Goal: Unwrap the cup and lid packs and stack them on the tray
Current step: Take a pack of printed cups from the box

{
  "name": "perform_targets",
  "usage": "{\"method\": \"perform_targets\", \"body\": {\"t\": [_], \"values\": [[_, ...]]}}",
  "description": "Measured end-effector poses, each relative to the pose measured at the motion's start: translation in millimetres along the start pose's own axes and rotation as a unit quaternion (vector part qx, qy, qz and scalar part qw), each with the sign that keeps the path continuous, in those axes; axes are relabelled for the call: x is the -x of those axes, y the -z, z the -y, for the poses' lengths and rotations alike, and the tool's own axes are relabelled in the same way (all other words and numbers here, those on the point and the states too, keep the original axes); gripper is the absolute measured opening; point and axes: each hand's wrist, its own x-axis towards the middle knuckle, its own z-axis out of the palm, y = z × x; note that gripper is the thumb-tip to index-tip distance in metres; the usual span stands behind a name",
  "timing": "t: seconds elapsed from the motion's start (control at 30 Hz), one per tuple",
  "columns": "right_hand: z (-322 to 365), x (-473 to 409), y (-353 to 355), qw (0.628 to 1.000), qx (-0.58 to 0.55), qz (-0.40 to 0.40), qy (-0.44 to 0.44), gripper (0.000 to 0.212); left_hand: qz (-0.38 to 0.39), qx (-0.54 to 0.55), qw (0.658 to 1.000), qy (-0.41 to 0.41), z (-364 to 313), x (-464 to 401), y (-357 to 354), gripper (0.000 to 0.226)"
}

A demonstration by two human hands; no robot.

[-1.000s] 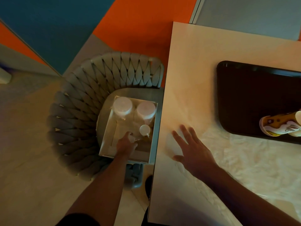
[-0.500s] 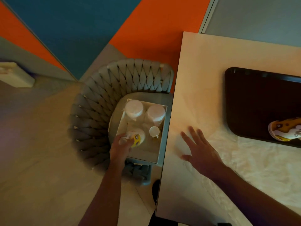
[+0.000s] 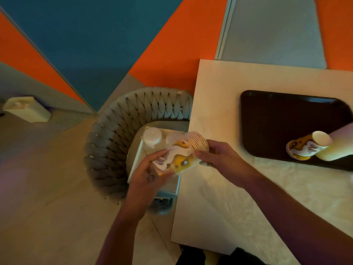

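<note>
A stack of yellow-and-white printed paper cups [image 3: 183, 153] lies sideways in the air over the gap between chair and table. My left hand [image 3: 150, 169] grips its base end. My right hand [image 3: 219, 155] holds the rim end, fingers curled round it. Whether clear wrap still covers the stack cannot be told. On the dark tray [image 3: 277, 115] at the right lies another stack of printed cups [image 3: 303, 148]. A white lid pack [image 3: 151, 137] stands in the open box [image 3: 136, 159] on the chair seat.
The grey woven chair [image 3: 122, 131] stands against the table's left edge. The pale table [image 3: 219, 104] carries crumpled clear plastic [image 3: 286, 188] in front of the tray. A white box [image 3: 26, 109] sits on the floor at far left.
My left hand lifted the cup stack out of the box on the chair and up toward the table. My right hand left the tabletop and took hold of the stack's other end.
</note>
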Motion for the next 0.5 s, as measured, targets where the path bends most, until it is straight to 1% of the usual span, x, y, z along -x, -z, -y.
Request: {"method": "perform_targets", "body": {"t": [0.07, 0.1, 0.17, 0.2, 0.23, 0.27, 0.33, 0.37, 0.43, 0.5], "values": [[3, 12, 11, 1.0, -0.016, -0.005, -0.006, 0.043, 0.051, -0.009, 0.999, 0.006, -6, 5, -12, 0.055], [5, 22, 23, 1.0, -0.018, -0.01, -0.017, 0.049, 0.084, 0.006, 0.996, 0.015, -10, 8, -24, 0.056], [7, 36, 44, 0.999, -0.002, 0.006, -0.038, 0.061, 0.153, 0.098, 0.982, 0.041, -15, 10, -37, 0.055], [10, 45, 55, 0.999, 0.013, 0.024, -0.038, 0.059, 0.185, 0.145, 0.971, 0.048, -17, 11, -47, 0.055], [14, 54, 64, 0.998, 0.035, 0.042, -0.034, 0.052, 0.203, 0.168, 0.963, 0.05, -20, 12, -57, 0.056], [19, 62, 71, 0.996, 0.06, 0.052, -0.03, 0.044, 0.207, 0.165, 0.963, 0.047, -21, 12, -66, 0.054], [29, 79, 85, 0.993, 0.106, 0.054, -0.025, 0.038, 0.215, 0.121, 0.968, 0.037, -24, 12, -87, 0.043], [31, 85, 91, 0.99, 0.125, 0.06, -0.022, 0.037, 0.225, 0.088, 0.97, 0.033, -27, 13, -94, 0.043], [39, 98, 101, 0.986, 0.15, 0.075, -0.013, 0.037, 0.26, 0.013, 0.965, 0.029, -33, 11, -107, 0.053], [46, 109, 112, 0.983, 0.167, 0.078, -0.013, 0.035, 0.304, -0.081, 0.949, 0.021, -41, 9, -121, 0.073]]}}
